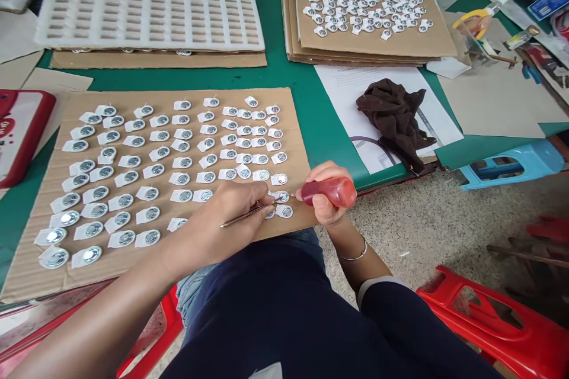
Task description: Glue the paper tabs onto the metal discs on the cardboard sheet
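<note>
A sheet of brown cardboard [160, 272] lies before me, covered in rows of small round silver pieces on white paper tabs. Near its right edge, my left hand [237, 207] pinches thin metal tweezers [242, 217], whose tips reach one round piece [281, 196]. My right hand [329, 201] is wrapped around a red squeeze bottle [335, 190], tilted nearly level. The bottle's narrow nozzle points left, close beside that same piece; whether it touches cannot be made out. My left hand partly covers some neighbouring pieces.
Behind stands a white slotted tray [151, 6] on cardboard. A cardboard stack [373, 44] with many similar pieces is at back right. A dark cloth [391, 112] lies on paper; yellow-handled scissors [471, 18] stand beyond. Red stool [493, 320] and blue stool [511, 163] are right.
</note>
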A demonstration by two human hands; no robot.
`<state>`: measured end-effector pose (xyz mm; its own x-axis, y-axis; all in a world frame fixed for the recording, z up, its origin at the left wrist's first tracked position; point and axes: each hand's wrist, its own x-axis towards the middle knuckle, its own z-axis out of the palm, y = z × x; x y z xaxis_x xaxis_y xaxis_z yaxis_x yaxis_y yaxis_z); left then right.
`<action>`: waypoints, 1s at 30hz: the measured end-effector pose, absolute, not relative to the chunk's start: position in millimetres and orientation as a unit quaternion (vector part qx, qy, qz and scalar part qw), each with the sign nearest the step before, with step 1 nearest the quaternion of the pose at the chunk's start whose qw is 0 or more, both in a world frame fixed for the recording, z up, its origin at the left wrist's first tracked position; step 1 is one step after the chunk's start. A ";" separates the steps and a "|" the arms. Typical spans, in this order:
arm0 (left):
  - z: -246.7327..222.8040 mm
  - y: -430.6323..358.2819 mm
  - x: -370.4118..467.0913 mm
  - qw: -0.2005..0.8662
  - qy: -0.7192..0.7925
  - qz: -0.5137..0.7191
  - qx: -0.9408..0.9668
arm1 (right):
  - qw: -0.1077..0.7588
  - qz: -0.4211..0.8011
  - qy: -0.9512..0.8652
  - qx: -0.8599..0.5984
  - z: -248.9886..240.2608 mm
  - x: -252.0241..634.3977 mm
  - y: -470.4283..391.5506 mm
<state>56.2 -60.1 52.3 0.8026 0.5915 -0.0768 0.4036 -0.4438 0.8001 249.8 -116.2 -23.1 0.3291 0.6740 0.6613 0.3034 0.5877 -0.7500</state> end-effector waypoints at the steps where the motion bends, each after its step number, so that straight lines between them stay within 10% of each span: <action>1: 52.5 -59.8 56.3 0.447 0.297 0.095 0.839 | 0.692 0.138 -0.562 -0.431 -23.0 249.8 -116.3; 30: 50.5 -58.8 56.3 0.466 0.311 0.073 0.825 | 0.696 0.143 -0.564 -0.422 -24.8 250.3 -116.6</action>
